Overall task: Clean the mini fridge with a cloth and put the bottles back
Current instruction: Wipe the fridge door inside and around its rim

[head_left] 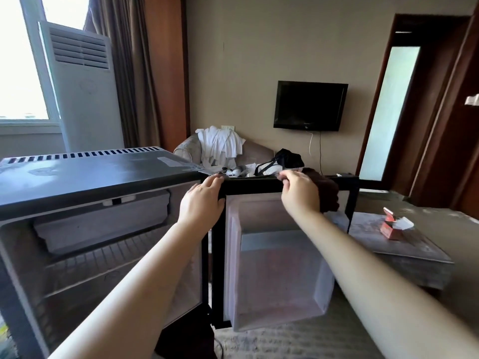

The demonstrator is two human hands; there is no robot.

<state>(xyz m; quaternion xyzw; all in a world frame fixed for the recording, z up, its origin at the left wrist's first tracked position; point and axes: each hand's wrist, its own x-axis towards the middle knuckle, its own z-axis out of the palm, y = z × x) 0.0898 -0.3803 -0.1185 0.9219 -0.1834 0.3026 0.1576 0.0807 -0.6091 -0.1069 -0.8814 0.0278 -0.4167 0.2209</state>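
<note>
The right hand (300, 190) hides much of the dark cloth (328, 194).

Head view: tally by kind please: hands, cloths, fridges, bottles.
hands: 2, left hand and right hand
cloth: 1, dark, held in the right hand
mini fridge: 1, door open, left hand on its top edge
bottles: 0 in view
total: 4

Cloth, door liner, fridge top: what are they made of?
Cloth: dark brown fabric, likely terry; it bunches softly and looks nappy. Door liner: white moulded plastic, satin; rounded one-piece shelf walls. Fridge top: dark, probably painted metal, semi-gloss; it mirrors window light.
</note>
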